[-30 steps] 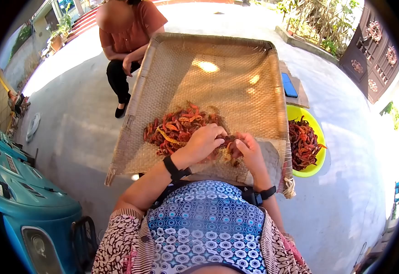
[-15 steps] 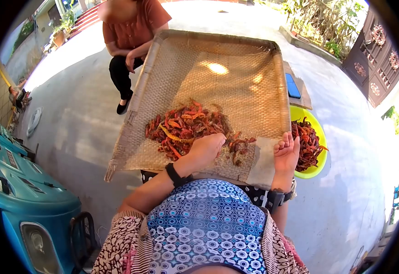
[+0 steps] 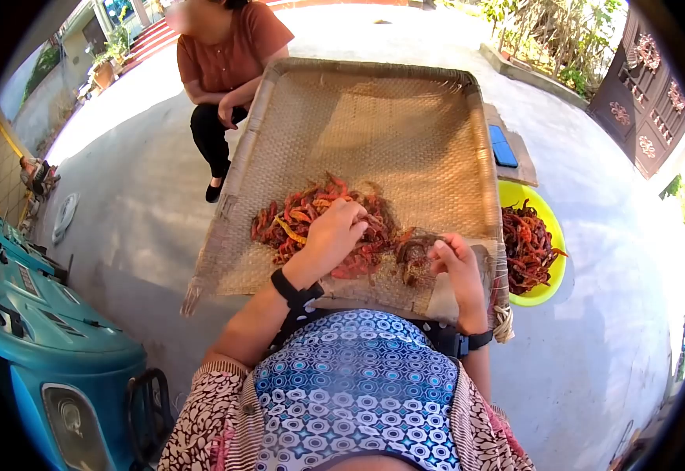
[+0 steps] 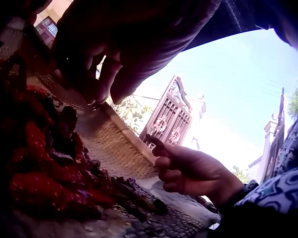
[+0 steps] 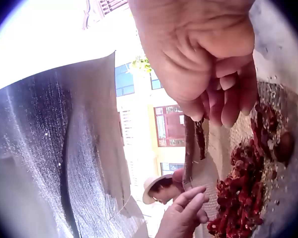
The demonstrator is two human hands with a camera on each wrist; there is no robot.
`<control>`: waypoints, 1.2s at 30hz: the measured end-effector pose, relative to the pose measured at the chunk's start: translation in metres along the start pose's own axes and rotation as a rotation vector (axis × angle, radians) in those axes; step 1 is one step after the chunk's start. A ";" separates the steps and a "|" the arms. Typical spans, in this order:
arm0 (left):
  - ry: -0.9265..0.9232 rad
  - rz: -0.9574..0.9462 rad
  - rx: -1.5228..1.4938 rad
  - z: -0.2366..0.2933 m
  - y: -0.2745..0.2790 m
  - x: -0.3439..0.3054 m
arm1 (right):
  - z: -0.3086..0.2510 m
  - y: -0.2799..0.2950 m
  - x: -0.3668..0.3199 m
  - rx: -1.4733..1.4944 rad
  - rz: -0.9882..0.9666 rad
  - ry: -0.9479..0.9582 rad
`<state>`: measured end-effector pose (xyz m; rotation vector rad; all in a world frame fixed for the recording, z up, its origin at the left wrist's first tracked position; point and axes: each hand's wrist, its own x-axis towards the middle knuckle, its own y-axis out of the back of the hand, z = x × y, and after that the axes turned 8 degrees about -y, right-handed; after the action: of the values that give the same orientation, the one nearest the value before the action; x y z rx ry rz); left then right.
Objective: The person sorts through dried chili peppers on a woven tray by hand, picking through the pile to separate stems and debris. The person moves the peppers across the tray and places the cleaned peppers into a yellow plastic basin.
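Dried chillies [image 3: 302, 212], heaped on the near part of the woven tray [image 3: 374, 141], with more in the yellow bowl [image 3: 523, 191] beside it. Pinching a dark pod [image 4: 155, 141] in the right hand [image 3: 460, 271], near the smaller pile [image 3: 415, 255]; loosely bending the left hand [image 3: 333, 237] above the heap, apparently empty. Looks like sorting pieces singly; calls next for setting that pod down.

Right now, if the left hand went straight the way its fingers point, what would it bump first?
Probably the pile of dried red peppers: the left hand is over it with peppers just beyond its fingertips, though how high it hovers is hard to tell.
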<state>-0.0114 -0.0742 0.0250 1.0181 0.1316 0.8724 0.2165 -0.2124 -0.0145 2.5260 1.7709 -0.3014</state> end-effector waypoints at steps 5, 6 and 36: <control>0.228 -0.052 0.367 -0.036 0.004 0.027 | -0.019 0.034 -0.001 0.678 0.246 0.083; 0.180 -0.063 0.356 -0.042 0.005 0.029 | -0.024 0.036 -0.003 0.808 0.275 0.075; -0.144 -0.016 0.278 -0.060 0.005 0.033 | -0.007 0.040 0.006 0.683 0.199 0.165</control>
<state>-0.0210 -0.0092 0.0054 1.3344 0.1415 0.7762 0.2570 -0.2202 -0.0117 3.2387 1.6492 -0.8319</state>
